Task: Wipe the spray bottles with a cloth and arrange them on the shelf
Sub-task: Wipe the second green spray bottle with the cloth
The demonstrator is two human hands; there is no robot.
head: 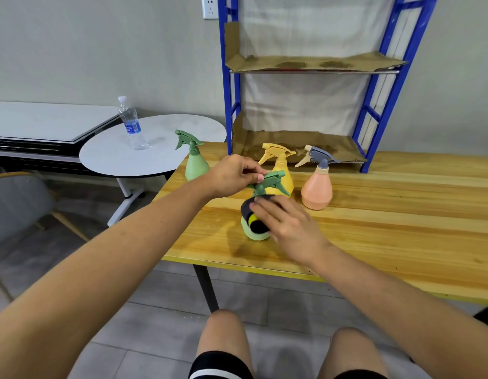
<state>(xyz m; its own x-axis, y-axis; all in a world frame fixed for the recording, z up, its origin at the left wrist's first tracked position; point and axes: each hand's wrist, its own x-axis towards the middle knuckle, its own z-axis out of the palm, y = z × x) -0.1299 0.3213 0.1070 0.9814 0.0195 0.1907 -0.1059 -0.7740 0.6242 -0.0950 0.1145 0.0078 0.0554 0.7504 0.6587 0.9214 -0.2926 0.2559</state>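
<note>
My right hand presses a dark cloth flat-fingered against the pale green plastic spray bottle; my left hand pinches its trigger head. Wiping now; shelving comes next.

A grey wall runs behind everything, with a white socket high up. The floor is grey tile. A wooden table with black legs stands in front. Beside it sits a round white table, a water bottle upright on it. A grey chair is at left.
</note>
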